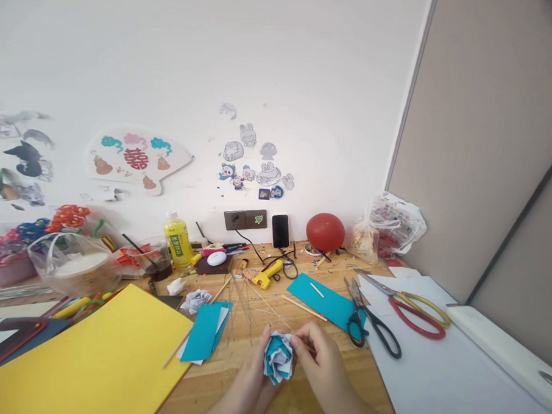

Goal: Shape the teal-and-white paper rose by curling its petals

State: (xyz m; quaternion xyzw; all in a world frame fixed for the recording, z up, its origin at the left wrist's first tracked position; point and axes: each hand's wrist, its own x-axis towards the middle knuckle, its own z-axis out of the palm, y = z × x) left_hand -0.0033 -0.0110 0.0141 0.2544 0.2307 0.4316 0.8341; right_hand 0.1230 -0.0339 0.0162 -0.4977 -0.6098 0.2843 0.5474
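Observation:
A blue and white paper flower (279,357) is held over the wooden table near the bottom centre. My left hand (254,377) cups it from the left and below, its fingers partly hidden behind the flower. On the other side, the thumb and forefinger of my right hand (317,355) pinch the flower's upper right edge. Thin strands run from near the fingertips toward the yellow glue gun (268,275). Blue paper pieces (201,333) lie left of the hands, and a blue sheet (322,299) lies beyond them to the right.
Black scissors (367,321) and red-and-yellow-handled scissors (418,311) lie at right, by white sheets (433,385). Yellow paper (95,358) covers the left front. Farther back are a bottle (178,240), a phone (281,231) and a red balloon (325,232).

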